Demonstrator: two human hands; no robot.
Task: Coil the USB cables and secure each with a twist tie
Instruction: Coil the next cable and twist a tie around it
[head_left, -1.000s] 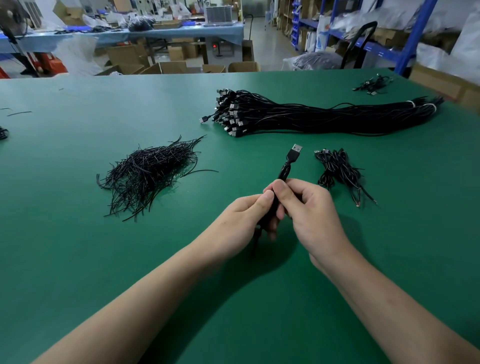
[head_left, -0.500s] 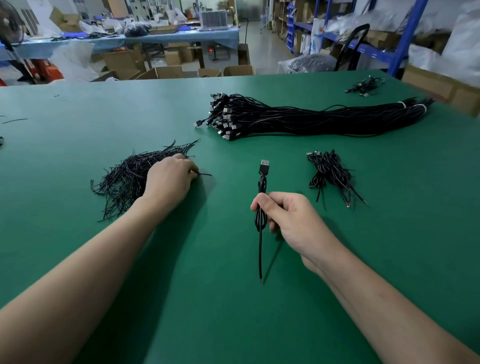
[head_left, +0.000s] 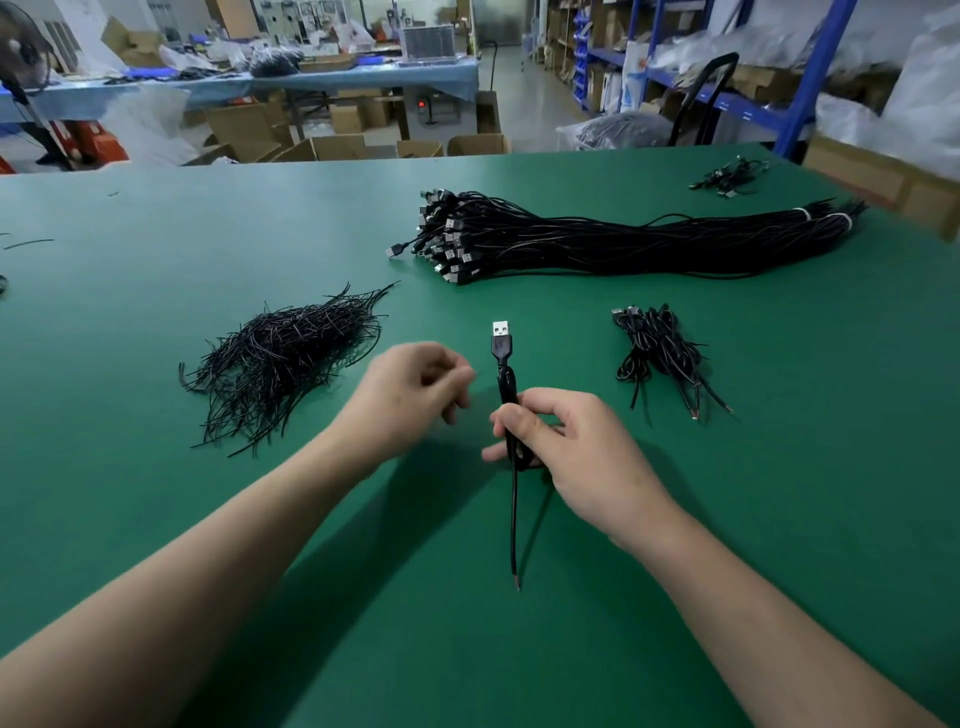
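Green counter (head_left: 130, 441) carries ties (head_left: 280, 358) and cables (head_left: 623, 244). The right hand (head_left: 587, 457) grips a coiled cable (head_left: 506, 384); the left hand (head_left: 410, 395) is blurred, state unclear.

One wide-angle camera, worn on the person's head, looks forward and down across the green tabletop (head_left: 156, 322). The left forearm (head_left: 171, 597) enters from 7 o'clock and the right forearm (head_left: 769, 613) from 5 o'clock. The left grip (head_left: 410, 389) and right grip (head_left: 576, 457) sit close beneath the lens at centre frame, the right one around a USB cable (head_left: 503, 348). The tabletop's far edge bows across toward 12 o'clock, with warehouse shelving (head_left: 810, 78) beyond at 1 o'clock.
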